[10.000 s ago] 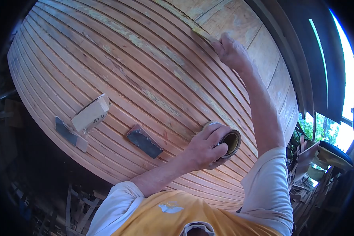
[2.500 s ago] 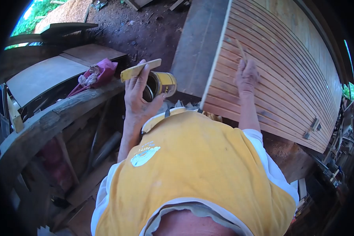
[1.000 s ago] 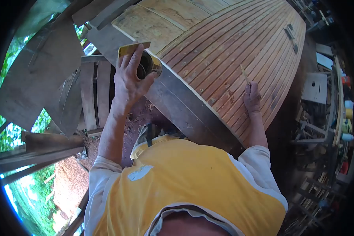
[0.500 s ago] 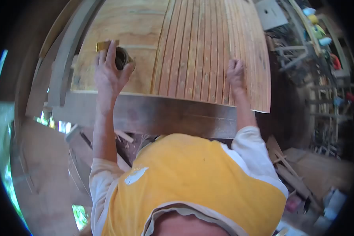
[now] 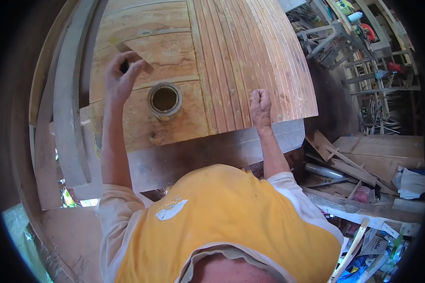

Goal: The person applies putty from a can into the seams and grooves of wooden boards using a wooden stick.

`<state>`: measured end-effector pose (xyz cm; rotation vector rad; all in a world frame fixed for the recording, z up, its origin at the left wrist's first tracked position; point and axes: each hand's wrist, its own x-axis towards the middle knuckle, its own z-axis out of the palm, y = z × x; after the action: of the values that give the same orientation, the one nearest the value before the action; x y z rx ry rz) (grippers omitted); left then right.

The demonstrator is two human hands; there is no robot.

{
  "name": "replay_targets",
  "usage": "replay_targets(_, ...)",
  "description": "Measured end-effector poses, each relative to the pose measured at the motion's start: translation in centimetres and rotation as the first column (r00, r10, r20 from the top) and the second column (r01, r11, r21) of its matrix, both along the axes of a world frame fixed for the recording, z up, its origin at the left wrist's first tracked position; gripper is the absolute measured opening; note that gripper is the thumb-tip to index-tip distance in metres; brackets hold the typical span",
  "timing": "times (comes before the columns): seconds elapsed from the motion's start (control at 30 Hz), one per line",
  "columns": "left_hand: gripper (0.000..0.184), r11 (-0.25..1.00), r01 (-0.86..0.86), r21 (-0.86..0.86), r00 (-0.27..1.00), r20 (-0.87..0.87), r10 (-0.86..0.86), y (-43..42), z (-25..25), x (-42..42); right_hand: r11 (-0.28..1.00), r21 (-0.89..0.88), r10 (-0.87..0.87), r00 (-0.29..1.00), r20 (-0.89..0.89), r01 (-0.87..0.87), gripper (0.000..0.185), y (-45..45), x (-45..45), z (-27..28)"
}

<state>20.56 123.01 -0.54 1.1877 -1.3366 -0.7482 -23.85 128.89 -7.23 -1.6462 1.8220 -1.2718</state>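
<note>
My left hand [image 5: 119, 78] is raised over the plywood panel [image 5: 174, 52], its fingers curled round a flat spreader [image 5: 138, 57] with a blurred yellowish end. Beside that hand, lower and to the right, an open round can [image 5: 165, 100] rests upright on the plywood, untouched; its inside looks dark. My right hand [image 5: 260, 107] is closed in a fist above the grooved wooden strips [image 5: 231, 61]. Whatever it may hold is hidden by the fingers.
A grey board edge [image 5: 184, 158] runs between the panel and my body. Long curved timbers [image 5: 73, 94] stand at the left. Wood scraps [image 5: 359, 172], a cluttered bench and wooden frames [image 5: 382, 89] fill the right side.
My left hand has let go of the can, which now stands on the plywood, and keeps the spreader. The view has turned and shifted along the panel. The right hand's thin stick no longer shows.
</note>
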Motion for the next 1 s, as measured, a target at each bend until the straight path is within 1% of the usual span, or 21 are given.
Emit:
replay_targets(0.03, 0.018, 1.000, 0.016, 0.011, 1.000, -0.013, -0.016, -0.7, 0.4, -0.6, 1.000, 0.023, 0.020, 1.000, 0.005, -0.020, 0.027, -0.4, 1.1, -0.3)
replay_targets(0.07, 0.015, 0.999, 0.023, -0.031, 0.992, 0.127, -0.019, -1.8, 0.1, -0.3, 0.998, 0.039, 0.044, 0.999, 0.009, -0.044, 0.027, -1.2, 2.2, -0.5)
replay_targets(0.1, 0.012, 0.996, 0.033, -0.077, 0.964, 0.267, -0.012, -3.2, -0.9, -0.2, 0.997, 0.013, 0.074, 0.997, -0.026, -0.074, 0.025, -2.2, 3.2, -1.1)
replay_targets(0.13, 0.010, 0.992, 0.048, -0.117, 0.917, 0.399, 0.002, -4.4, -1.5, -0.4, 0.994, -0.008, 0.110, 0.993, -0.043, -0.110, 0.024, -3.1, 4.8, -0.4)
replay_targets(0.2, 0.007, 0.995, 0.066, -0.079, 0.929, 0.367, -0.033, -6.1, -2.7, -1.7, 0.983, -0.031, 0.178, 0.981, -0.078, -0.181, 0.022, -4.5, 7.7, 1.0)
replay_targets(0.23, 0.011, 0.987, 0.105, -0.123, 0.898, 0.439, -0.041, -6.6, -2.9, -2.0, 0.980, -0.011, 0.195, 0.979, -0.064, -0.197, 0.020, -5.4, 8.7, 1.3)
replay_targets(0.33, 0.010, 0.967, 0.114, -0.229, 0.849, 0.528, 0.025, -8.0, -4.2, -3.1, 0.968, -0.017, 0.253, 0.965, 0.063, -0.252, 0.020, -8.2, 10.9, 1.2)
replay_targets(0.37, 0.011, 0.965, 0.121, -0.231, 0.875, 0.484, 0.006, -8.2, -4.5, -3.1, 0.959, -0.054, 0.284, 0.953, 0.104, -0.280, 0.021, -9.1, 11.3, 0.9)
replay_targets(0.47, 0.013, 0.988, 0.118, -0.101, 0.958, 0.273, -0.087, -7.9, -1.7, -3.9, 0.945, -0.080, 0.324, 0.943, 0.078, -0.318, 0.022, -11.4, 11.7, 1.2)
replay_targets(0.57, 0.014, 0.966, 0.199, 0.165, 0.980, -0.052, -0.193, -7.3, 1.1, -4.9, 0.931, -0.054, 0.365, 0.922, 0.134, -0.361, 0.024, -13.9, 12.9, 3.5)
replay_targets(0.67, 0.014, 0.989, 0.132, 0.069, 0.986, 0.093, -0.138, -7.0, 2.0, -5.5, 0.909, -0.097, 0.417, 0.895, 0.156, -0.406, 0.025, -15.4, 14.2, 6.0)
replay_targets(0.8, 0.014, 0.990, 0.077, 0.119, 0.995, 0.056, -0.085, -5.1, 3.6, -6.3, 0.870, -0.202, 0.472, 0.878, 0.083, -0.449, 0.024, -15.2, 15.5, 7.2)
replay_targets(0.87, 0.014, 0.982, 0.090, 0.164, 0.994, 0.041, -0.098, -3.8, 4.6, -6.4, 0.888, -0.191, 0.423, 0.906, -0.018, -0.418, 0.024, -14.3, 15.8, 7.7)
replay_targets(0.9, 0.013, 0.985, 0.106, 0.135, 0.994, 0.026, -0.110, -3.4, 4.5, -6.4, 0.899, -0.189, 0.389, 0.918, -0.073, -0.396, 0.024, -13.9, 16.0, 7.9)
replay_targets(0.97, 0.013, 0.986, 0.151, 0.071, 0.989, -0.003, -0.151, -2.7, 4.2, -6.1, 0.948, -0.162, 0.274, 0.961, -0.026, -0.275, 0.024, -13.9, 15.6, 8.0)
replay_targets(1.0, 0.013, 0.982, 0.164, 0.090, 0.986, -0.054, -0.159, -2.3, 4.3, -6.1, 0.968, -0.142, 0.209, 0.978, -0.008, -0.208, 0.024, -13.4, 15.4, 8.3)
